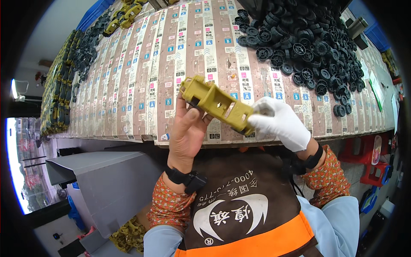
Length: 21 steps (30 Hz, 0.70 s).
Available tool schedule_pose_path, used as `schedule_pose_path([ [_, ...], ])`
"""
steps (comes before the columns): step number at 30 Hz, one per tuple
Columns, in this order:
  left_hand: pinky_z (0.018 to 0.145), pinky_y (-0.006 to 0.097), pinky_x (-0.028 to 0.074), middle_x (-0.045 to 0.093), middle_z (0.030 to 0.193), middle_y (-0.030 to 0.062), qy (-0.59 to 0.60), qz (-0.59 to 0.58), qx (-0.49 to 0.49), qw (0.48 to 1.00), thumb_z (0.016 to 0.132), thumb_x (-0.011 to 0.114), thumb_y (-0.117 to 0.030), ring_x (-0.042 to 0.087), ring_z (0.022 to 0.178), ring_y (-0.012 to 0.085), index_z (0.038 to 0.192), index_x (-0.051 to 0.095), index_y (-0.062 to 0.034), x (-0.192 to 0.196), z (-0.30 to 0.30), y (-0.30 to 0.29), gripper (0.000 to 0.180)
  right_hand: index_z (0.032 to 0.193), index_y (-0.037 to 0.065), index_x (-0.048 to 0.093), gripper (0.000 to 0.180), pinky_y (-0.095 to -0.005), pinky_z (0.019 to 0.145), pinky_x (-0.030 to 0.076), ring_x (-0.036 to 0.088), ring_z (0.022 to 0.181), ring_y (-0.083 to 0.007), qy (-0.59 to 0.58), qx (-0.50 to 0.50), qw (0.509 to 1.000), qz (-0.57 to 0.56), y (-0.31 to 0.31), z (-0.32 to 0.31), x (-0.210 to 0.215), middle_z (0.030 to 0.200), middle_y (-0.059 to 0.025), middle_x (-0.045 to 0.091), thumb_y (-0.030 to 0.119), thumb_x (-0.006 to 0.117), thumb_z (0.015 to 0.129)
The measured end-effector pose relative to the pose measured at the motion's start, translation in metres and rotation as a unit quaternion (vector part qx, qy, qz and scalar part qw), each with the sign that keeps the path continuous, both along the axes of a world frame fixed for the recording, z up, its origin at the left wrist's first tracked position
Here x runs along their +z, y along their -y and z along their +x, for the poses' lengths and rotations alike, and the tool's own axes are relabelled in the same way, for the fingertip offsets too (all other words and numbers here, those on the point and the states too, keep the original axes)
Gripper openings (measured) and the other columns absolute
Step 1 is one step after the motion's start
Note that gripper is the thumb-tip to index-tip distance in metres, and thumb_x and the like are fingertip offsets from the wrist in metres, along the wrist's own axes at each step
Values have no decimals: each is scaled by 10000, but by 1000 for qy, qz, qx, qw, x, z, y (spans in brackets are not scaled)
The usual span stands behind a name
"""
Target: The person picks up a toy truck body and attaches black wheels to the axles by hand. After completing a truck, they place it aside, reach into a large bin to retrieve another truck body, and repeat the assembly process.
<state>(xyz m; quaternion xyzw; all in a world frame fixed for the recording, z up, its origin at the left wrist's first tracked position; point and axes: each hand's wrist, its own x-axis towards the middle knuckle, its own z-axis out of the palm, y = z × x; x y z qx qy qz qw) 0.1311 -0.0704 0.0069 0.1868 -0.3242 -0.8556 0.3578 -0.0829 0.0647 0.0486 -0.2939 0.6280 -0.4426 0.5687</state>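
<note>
A yellow-green plastic toy truck body (218,103) is held up above the near edge of the table, tilted with its left end higher. My bare left hand (188,130) grips its left end, thumb in front and fingers behind. My right hand (280,122), in a white glove, pinches its right end. The body has an open cavity and rectangular cut-outs, with a small dark part near my left thumb. Some of my left fingers are hidden behind it.
Black toy wheels (308,47) are heaped at the back right of the table (124,90). Stacked yellow-and-black toy parts (62,85) line the left edge, beside loose dark pieces (87,53). A grey bin (107,180) stands below left; a red stool (368,158) is at right.
</note>
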Motion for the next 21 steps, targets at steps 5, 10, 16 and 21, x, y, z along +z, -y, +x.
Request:
schedule_pose_path([
  [5, 1088, 473, 492, 531, 1411, 102, 4, 40, 6, 999, 1023, 639, -215, 577, 1278, 253, 1526, 346, -145, -4, -16, 2, 586, 1021, 38, 732, 293, -394, 817, 561, 708, 915, -279, -453, 54, 879, -136, 40, -55, -15, 995, -142, 707, 318, 743, 935],
  [10, 1075, 457, 503, 544, 1368, 88, 24, 46, -3, 999, 1038, 631, -285, 586, 1246, 234, 1521, 348, -145, 0, -15, 4, 576, 962, 34, 712, 238, -452, 832, 548, 657, 963, -361, -722, -17, 691, -44, 100, -103, -23, 994, -150, 647, 262, 752, 908],
  [16, 1021, 417, 539, 589, 1275, 77, 58, 29, 9, 998, 1055, 615, -374, 616, 1164, 207, 1486, 373, -145, -5, -12, -2, 546, 986, 39, 663, 201, -458, 836, 543, 644, 976, -396, -751, 30, 643, -149, 101, -98, -41, 1007, -168, 636, 167, 766, 870],
  [21, 922, 410, 591, 641, 1237, 87, 101, 1, -1, 995, 1048, 565, -513, 671, 1073, 222, 1432, 487, -84, -11, -6, -12, 582, 1115, 40, 662, 224, -383, 755, 568, 718, 836, -332, -280, 30, 949, -143, 68, -25, -16, 951, -170, 725, 113, 717, 911],
])
